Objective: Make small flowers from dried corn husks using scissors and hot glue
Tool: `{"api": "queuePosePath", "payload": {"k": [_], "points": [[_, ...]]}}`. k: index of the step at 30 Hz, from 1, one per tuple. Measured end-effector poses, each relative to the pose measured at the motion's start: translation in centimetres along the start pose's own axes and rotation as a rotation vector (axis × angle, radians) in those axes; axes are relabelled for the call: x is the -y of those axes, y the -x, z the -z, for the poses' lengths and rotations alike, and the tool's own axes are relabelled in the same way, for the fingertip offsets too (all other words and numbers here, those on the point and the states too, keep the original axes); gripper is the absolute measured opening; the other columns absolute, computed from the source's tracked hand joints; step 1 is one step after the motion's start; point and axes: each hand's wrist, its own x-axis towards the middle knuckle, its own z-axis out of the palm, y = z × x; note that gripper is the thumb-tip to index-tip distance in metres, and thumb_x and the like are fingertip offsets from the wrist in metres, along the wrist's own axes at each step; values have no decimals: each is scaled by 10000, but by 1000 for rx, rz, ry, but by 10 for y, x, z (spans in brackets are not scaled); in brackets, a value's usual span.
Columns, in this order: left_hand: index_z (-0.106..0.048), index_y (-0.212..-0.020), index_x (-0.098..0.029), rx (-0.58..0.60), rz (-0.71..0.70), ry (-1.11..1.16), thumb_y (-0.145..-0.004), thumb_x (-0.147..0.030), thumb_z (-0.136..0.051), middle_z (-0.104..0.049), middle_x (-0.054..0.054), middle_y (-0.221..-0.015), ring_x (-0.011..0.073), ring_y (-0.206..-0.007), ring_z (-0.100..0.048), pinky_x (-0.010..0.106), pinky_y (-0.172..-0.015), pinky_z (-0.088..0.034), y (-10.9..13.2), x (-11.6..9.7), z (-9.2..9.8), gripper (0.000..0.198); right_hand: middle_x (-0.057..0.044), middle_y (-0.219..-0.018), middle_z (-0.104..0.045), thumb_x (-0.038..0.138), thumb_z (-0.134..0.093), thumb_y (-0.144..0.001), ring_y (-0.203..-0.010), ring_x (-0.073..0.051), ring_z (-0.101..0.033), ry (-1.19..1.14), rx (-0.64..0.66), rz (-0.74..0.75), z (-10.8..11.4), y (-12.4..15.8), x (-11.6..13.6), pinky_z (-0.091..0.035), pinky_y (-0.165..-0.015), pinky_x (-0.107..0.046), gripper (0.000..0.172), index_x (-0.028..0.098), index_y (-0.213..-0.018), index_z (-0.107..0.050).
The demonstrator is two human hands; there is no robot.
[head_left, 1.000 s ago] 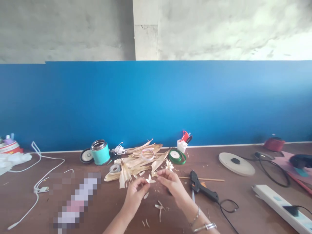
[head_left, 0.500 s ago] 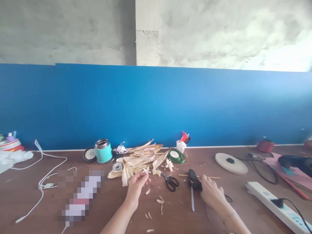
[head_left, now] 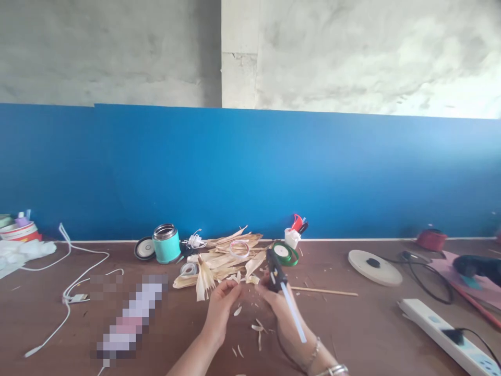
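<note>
My left hand (head_left: 222, 308) is closed in a pinch on a small pale corn husk petal piece (head_left: 237, 277), in front of the husk pile. My right hand (head_left: 282, 308) grips a black hot glue gun (head_left: 276, 272). A translucent glue stick (head_left: 293, 313) sticks out of its back end toward me. The gun's nozzle cannot be made out. Dried corn husks (head_left: 219, 263) lie just beyond both hands. Small husk scraps (head_left: 258, 329) are scattered on the table between my forearms. The scissors seen earlier are hidden behind my right hand and the gun.
Behind the husks stand a green ribbon roll (head_left: 291, 256) and a white cup of pens (head_left: 292, 237). A turquoise thermos (head_left: 166, 245) is at the left. A thin wooden stick (head_left: 329, 291), a round white disc (head_left: 373, 269) and a power strip (head_left: 442, 334) lie to the right.
My right hand has lifted the glue gun off the table and brought it left, near my left hand. The wooden stick stays behind. My left hand has barely moved.
</note>
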Motion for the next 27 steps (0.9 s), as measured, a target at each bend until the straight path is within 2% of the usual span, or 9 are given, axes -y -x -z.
{"api": "queuePosePath", "payload": {"k": [2, 5, 15, 21, 27], "points": [[-559, -654, -169, 40, 21, 39, -595, -437, -759, -618, -31, -589, 119, -553, -559, 221, -574, -392, 1, 2, 0, 340, -3, -717, -627, 297, -771, -533, -697, -195, -583, -178, 72, -84, -27, 9, 1, -462, -673, -299, 372, 203, -822, -556], [-545, -656, -175, 63, 32, 46, -596, -424, -760, -592, -36, -566, 123, -537, -548, 224, -552, -382, -1, 5, 2, 335, -14, -706, -641, 276, -796, -507, -677, -200, -594, -250, 101, -166, -41, 17, 4, -475, -657, -308, 350, 191, -776, -589], [-589, -675, -152, 72, 0, -112, -626, -436, -726, -569, -27, -579, 92, -520, -459, 196, -504, -288, -2, 10, 3, 319, -22, -744, -637, 226, -776, -527, -740, -208, -585, -236, 25, -185, -37, 20, 7, -480, -703, -311, 260, 182, -734, -625], [-582, -607, -155, 56, -27, -238, -625, -457, -700, -463, -58, -479, 79, -451, -369, 202, -465, -239, -2, 6, 3, 325, -5, -687, -626, 260, -812, -495, -697, -202, -579, -242, 22, -157, -36, 17, -1, -480, -657, -313, 334, 182, -752, -614], [-612, -596, -161, 60, -131, -370, -677, -344, -647, -514, -45, -502, 102, -476, -435, 210, -489, -316, -5, 10, 7, 203, -8, -695, -624, 257, -818, -484, -687, -198, -577, -279, 41, -169, -34, 17, -1, -473, -592, -291, 366, 181, -766, -598]]}}
